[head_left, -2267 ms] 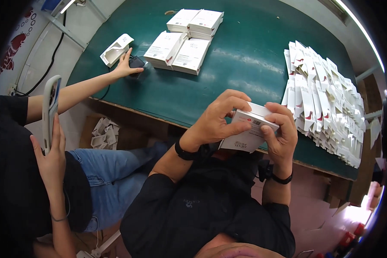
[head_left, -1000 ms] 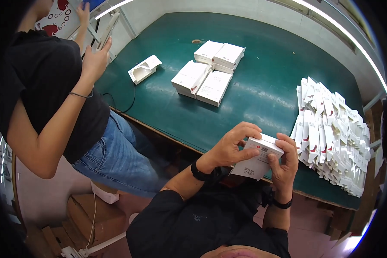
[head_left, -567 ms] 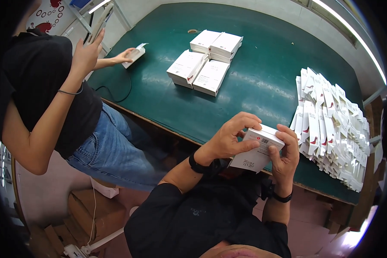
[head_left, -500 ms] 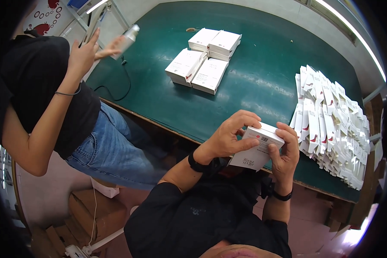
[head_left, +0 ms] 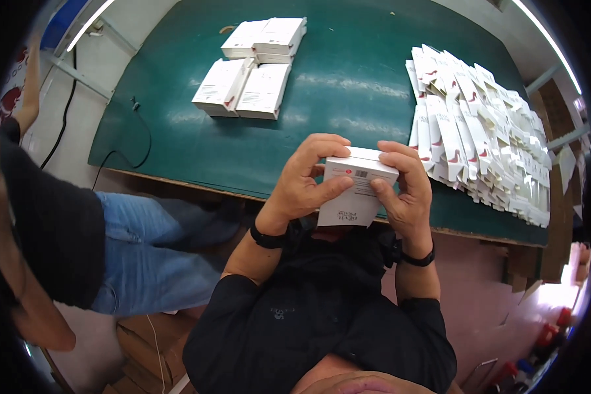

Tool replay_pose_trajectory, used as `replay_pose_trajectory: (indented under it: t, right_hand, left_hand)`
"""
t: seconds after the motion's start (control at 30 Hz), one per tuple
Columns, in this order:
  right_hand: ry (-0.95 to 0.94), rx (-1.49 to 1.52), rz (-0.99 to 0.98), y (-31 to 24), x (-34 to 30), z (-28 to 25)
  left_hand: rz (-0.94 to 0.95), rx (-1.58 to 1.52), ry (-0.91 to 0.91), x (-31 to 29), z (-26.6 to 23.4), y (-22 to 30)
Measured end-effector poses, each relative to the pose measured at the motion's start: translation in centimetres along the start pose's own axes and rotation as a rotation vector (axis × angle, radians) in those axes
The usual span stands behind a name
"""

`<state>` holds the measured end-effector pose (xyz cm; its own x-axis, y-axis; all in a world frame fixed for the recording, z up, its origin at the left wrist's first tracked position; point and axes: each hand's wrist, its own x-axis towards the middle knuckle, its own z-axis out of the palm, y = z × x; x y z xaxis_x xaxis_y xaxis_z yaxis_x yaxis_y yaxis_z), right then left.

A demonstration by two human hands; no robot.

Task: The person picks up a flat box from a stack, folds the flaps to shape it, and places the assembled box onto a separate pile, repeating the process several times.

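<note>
Both my hands hold a small white carton (head_left: 356, 190) upright over the near edge of the green table (head_left: 348, 85). My left hand (head_left: 306, 177) wraps its left side, thumb pressed against the front face. My right hand (head_left: 405, 187) grips the right side, fingers curled over the top flap. Each wrist wears a black band.
A big heap of flat white cartons with red marks (head_left: 482, 131) lies at the table's right. Several finished white boxes (head_left: 253, 69) are stacked at the far left. A black cable (head_left: 134, 141) trails off the left edge. A person in a black top and jeans (head_left: 79, 243) stands to my left.
The person on the left picked a white item off the table's far-left corner and has drawn their arm away. My hands keep the carton, now held closer in view.
</note>
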<state>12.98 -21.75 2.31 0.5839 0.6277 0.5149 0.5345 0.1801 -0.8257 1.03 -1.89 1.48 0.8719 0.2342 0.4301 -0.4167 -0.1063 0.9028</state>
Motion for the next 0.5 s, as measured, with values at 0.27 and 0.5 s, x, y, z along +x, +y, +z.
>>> replay_pose_trajectory:
  t: [0.27, 0.5]
  right_hand:
    - [-0.020, -0.009, -0.010, 0.00, -0.04, -0.30]
    - [0.007, 0.023, -0.007, -0.03, -0.21, -0.10]
  left_hand:
    - [0.031, 0.014, 0.013, -0.12, 0.35, -0.34]
    - [0.043, 0.000, 0.029, -0.27, 0.44, -0.55]
